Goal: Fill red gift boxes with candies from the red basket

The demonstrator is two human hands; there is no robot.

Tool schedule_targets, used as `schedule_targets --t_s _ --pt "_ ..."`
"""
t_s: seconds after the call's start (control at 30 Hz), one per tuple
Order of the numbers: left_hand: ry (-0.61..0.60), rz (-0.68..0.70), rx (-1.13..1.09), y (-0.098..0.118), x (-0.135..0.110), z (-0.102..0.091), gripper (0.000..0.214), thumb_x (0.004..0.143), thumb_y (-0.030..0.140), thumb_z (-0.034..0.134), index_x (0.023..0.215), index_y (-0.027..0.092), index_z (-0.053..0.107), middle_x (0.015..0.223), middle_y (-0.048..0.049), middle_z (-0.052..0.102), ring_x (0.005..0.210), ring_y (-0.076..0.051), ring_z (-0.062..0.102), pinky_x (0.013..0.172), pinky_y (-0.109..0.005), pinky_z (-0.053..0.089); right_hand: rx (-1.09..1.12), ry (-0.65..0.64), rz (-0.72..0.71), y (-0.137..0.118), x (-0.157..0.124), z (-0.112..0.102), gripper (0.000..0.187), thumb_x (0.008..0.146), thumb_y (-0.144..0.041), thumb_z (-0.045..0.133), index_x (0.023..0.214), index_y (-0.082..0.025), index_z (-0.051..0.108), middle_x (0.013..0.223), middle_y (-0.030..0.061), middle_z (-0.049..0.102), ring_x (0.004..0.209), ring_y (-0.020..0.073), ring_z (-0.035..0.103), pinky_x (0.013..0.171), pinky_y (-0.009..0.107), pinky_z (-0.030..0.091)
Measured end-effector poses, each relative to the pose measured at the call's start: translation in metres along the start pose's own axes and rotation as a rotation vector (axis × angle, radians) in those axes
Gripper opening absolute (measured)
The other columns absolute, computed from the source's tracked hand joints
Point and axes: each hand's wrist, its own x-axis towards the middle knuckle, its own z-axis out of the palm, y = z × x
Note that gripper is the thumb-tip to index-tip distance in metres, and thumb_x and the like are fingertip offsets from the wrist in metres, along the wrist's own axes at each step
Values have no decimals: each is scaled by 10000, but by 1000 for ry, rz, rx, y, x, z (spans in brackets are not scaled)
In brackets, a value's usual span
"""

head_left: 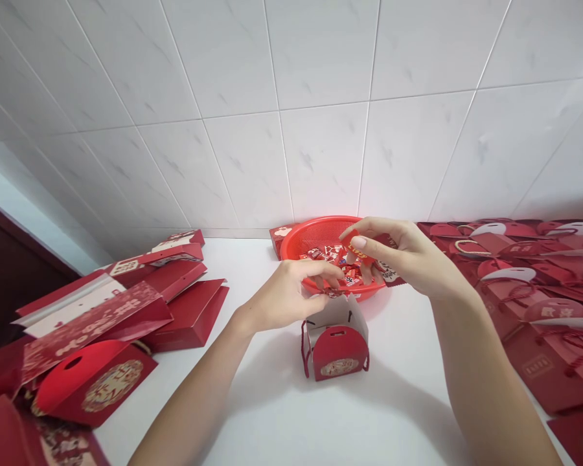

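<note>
Our red box (339,353), pale inside, gold-emblemed and cord-handled, stands open on the table (282,414) before the basket (315,234). Our right hand (408,252) pinches a packet (362,246); our left (282,294) curls, its hold unclear.

White tabletop (282,427) with red basket (315,234), open box (339,346), cartons (187,317) at left, handled boxes (554,356) at right.

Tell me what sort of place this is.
Seemingly an indoor work corner, perhaps at home: glossy white wall tiles with grey flecks, a round red plastic basket of small wrapped packets, and many red paper gift boxes.
</note>
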Motion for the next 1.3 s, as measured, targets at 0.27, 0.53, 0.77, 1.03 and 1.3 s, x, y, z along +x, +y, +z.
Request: schedule_targets --t_s 0.27,0.53,0.77,1.03,1.3 --pt "24 63 18 4 1 1 317 832 155 638 1134 235 692 1084 -43 736 982 -202 673 873 -329 547 12 -25 16 -1 0 1 304 903 -461 630 992 -172 656 734 12 666 500 81 533 442 214 383" --pt "271 31 -220 0 3 3 218 890 335 669 1058 201 708 867 -47 725 845 -193 687 803 -324 558 38 -219 42 0 2 10 365 875 -456 672 1169 -249 607 733 -10 667 518 114 590 414 211 367" --pt "308 29 -311 6 3 2 175 889 335 668 879 180 748 769 -37 701 775 -177 670 730 -289 561 69 -205 48 -1 1 8 395 901 -474 635 1227 -252 609 647 -15 627 508 128 581 425 229 386" --pt "367 36 -323 6 3 1 147 880 321 684 853 190 747 727 -16 678 730 -146 639 714 -262 542 70 -198 66 1 2 6 328 898 -479 638 1088 -212 643 569 -34 585 463 102 522 401 214 318" --pt "455 65 -293 1 4 3 168 869 346 693 935 209 765 846 -32 732 771 -162 655 734 -287 547 20 -247 82 2 4 6 419 920 -530 570 813 -140 679 526 -4 574 439 68 417 405 211 287"
